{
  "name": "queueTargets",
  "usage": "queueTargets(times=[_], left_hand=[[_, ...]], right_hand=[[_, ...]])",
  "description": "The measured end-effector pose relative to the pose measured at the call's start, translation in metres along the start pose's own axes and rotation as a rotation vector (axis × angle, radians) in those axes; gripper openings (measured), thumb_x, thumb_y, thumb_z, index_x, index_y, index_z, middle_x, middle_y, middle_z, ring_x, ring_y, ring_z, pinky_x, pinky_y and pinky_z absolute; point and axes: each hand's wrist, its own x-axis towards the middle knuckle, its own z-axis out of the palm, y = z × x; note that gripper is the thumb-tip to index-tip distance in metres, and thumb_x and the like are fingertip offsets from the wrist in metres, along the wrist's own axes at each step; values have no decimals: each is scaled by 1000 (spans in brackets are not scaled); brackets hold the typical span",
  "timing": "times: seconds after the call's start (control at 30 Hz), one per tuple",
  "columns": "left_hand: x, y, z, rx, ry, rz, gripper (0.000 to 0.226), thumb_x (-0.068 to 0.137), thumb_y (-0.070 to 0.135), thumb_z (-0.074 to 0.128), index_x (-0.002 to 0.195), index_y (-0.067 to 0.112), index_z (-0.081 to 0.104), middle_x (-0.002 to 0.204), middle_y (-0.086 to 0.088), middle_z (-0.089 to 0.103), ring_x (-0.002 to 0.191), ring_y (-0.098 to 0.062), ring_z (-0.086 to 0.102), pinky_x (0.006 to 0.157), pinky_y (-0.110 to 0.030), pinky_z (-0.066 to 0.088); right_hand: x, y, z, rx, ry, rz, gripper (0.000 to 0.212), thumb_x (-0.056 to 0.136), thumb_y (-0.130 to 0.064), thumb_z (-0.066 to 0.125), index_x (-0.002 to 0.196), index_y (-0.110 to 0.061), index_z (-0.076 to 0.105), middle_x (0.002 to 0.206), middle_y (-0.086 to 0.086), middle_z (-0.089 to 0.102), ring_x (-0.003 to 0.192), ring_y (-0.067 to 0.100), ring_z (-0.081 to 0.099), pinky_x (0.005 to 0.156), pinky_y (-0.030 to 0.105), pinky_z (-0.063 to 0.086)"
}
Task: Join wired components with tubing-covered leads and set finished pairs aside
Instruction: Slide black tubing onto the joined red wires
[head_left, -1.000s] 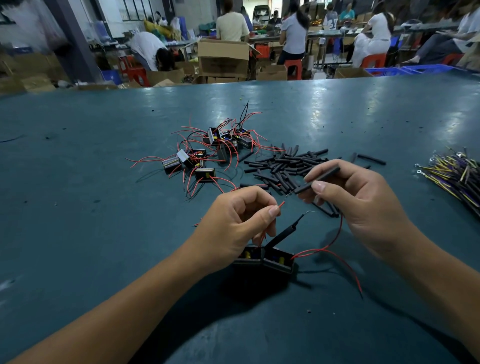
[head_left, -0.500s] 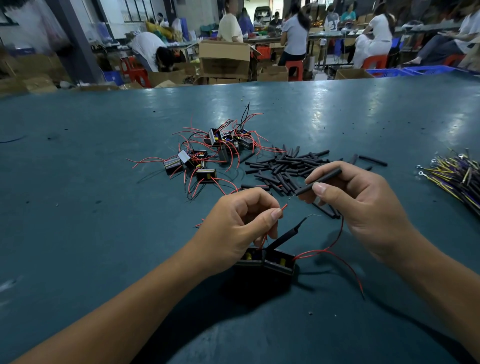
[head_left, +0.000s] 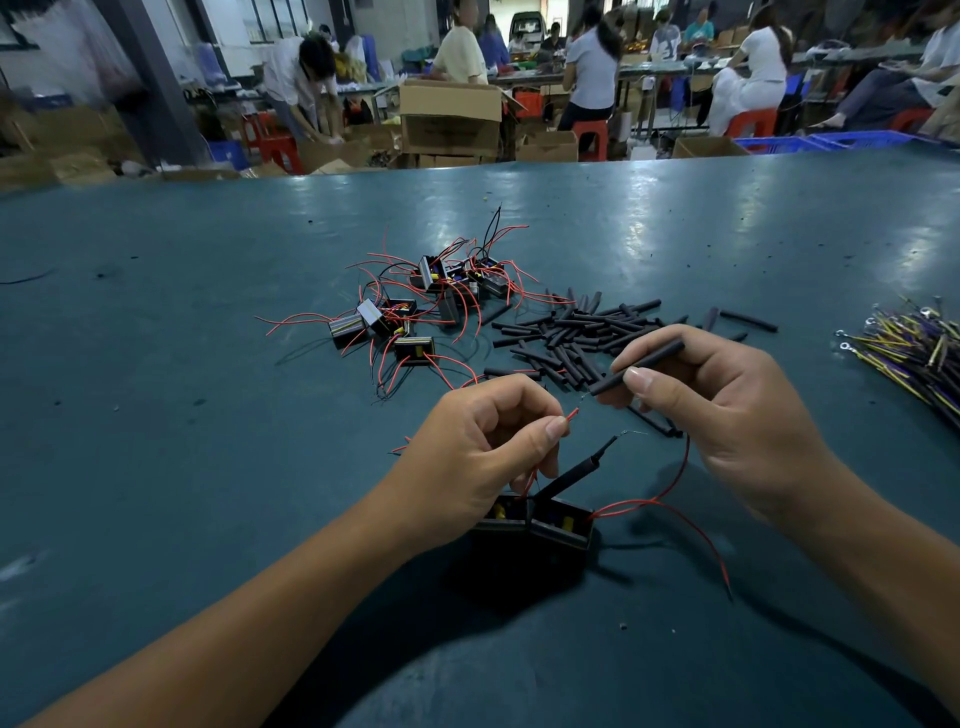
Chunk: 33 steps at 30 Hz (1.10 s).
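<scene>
The left hand (head_left: 478, 457) pinches a red lead (head_left: 571, 414) between thumb and forefinger, its bare tip pointing toward the black tubing piece (head_left: 640, 365) that the right hand (head_left: 727, 415) grips between thumb and fingers. Directly below the left hand two black wired components (head_left: 535, 522) sit side by side on the teal table (head_left: 156, 415), one lead already sleeved in tubing. Beyond the hands lies the loose tubing pile (head_left: 576, 332); left of that pile, more red-wired components (head_left: 415, 306); far right of it, a yellow-and-purple wire bundle (head_left: 914, 353)
</scene>
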Motion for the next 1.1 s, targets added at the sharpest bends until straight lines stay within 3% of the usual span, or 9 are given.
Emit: queueTargets(times=[0.33,0.5,0.9,1.1], left_hand=[[-1,0,-2,10,-6,-1,10,98,16,59,89,12,62,68,0,66,54,-10,54,55,-19,46],[-1,1,-1,11,-4,3,10,98,14,59,89,12,62,68,0,66,53,-10,53,55,-19,45],[-3,-2,-2,13,-17,11,10,98,18,59,88,18,62,68,3,66,53,-10,52,54,-19,45],[-3,-2,-3,51,-34,28,10,100,20,58,92,17,62,70,4,64,56,-11,52,55,-22,45]], right_hand=[[1,0,-1,27,-1,-24,11,86,-15,63,95,-11,67,84,3,76,79,8,71,72,12,50],[1,1,1,-4,1,-11,10,86,-17,64,94,-13,68,87,7,76,84,16,74,74,14,51],[-3,-1,4,4,-65,3,7,88,-19,66,94,-18,70,90,8,77,88,18,74,78,16,53],[-2,-2,1,-46,-119,3,12,93,-5,62,97,-14,69,85,-3,76,80,2,70,73,9,49]])
